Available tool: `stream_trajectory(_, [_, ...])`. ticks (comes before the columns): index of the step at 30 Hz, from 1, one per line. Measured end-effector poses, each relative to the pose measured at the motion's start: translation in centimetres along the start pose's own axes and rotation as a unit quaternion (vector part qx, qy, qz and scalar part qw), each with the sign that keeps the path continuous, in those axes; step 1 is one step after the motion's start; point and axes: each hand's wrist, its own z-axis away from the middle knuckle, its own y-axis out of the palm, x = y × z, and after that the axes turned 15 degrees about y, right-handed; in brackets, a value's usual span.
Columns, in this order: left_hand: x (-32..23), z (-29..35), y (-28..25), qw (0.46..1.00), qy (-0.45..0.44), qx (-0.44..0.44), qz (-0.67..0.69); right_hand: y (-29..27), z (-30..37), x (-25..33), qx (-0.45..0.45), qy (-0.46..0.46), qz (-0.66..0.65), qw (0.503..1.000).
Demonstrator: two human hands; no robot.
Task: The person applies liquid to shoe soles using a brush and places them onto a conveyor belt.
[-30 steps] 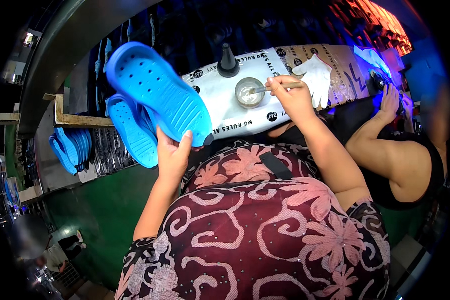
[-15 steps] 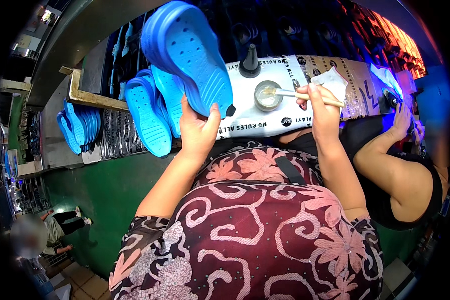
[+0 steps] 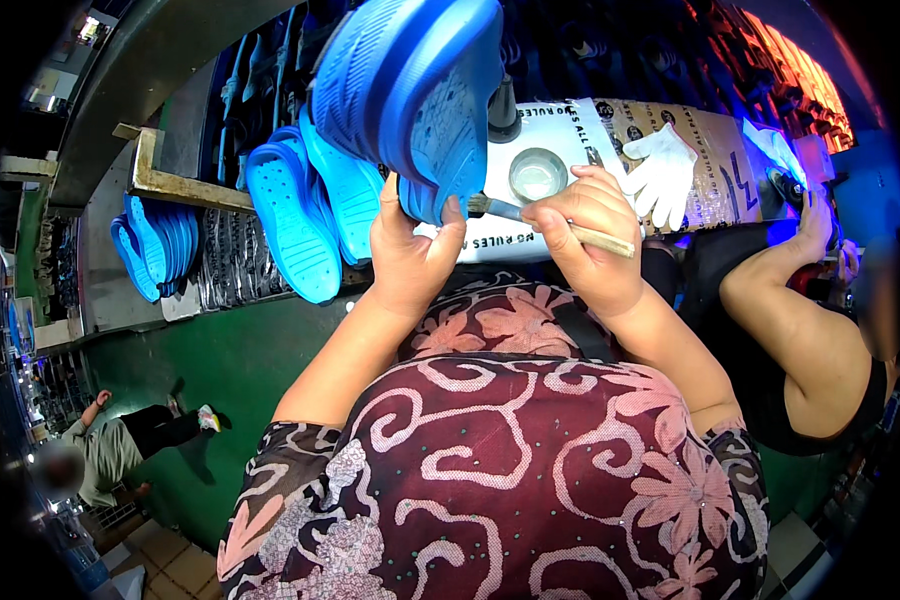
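Note:
My left hand [image 3: 417,248] grips the near end of a small stack of blue shoe soles [image 3: 455,130], tilted up above the work surface. The top sole has small holes and ridges. My right hand [image 3: 592,242] is closed round the pale handle of a paintbrush [image 3: 508,209]. Its dark bristles are at the near edge of the held soles, beside my left thumb; whether they touch is hard to tell. A small round cup [image 3: 538,176] with clear liquid stands just beyond my right hand. More blue soles [image 3: 295,235] lean together left of my left hand.
A dark cone-shaped bottle [image 3: 503,120] stands behind the cup. A white glove [image 3: 662,172] lies on the taped covering to the right. Another row of blue soles [image 3: 158,250] stands far left, past a metal bracket [image 3: 185,188]. A co-worker's arm [image 3: 770,265] is at the right.
My right hand has brought the brush from the cup leftward to the held soles. My left hand has tilted the soles and moved slightly right. A person in the background has shifted.

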Motion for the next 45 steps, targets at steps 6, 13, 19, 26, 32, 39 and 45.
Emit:
stream_trajectory(6, [0.1, 0.0, -0.1, 1.0, 0.013, -0.001, -0.003, -0.8, 0.2, 0.2, -0.003, 0.029, 0.016, 0.999])
stream_trajectory(13, [-0.3, -0.1, -0.2, 1.0, 0.004, 0.0, 0.0, -0.4, -0.3, 0.4, 0.013, -0.008, 0.028, 0.999])
stream_trajectory(19, [0.1, 0.3, -0.4, 1.0, 0.017, 0.002, -0.005, -0.9, -0.2, 0.0, 0.0, 0.024, 0.023, 0.999])
stream_trajectory(26, [0.4, 0.5, -0.2, 1.0, 0.023, -0.008, -0.005, -0.2, -0.1, 0.4, 0.028, -0.018, 0.016, 0.999])
stream_trajectory(32, [0.6, 0.8, -0.4, 0.998, 0.049, -0.011, -0.034, -0.5, 0.0, 0.5, 0.007, 0.017, 0.004, 1.0])
stream_trajectory(39, [0.9, 0.6, -0.4, 0.994, 0.088, -0.015, -0.065, 0.0, 0.2, 1.0, 0.029, -0.022, 0.038, 0.999])
stream_trajectory(45, [0.5, 0.3, -1.3, 0.992, 0.097, 0.028, -0.079, -0.3, 0.3, 1.2, 0.001, 0.038, -0.038, 0.999])
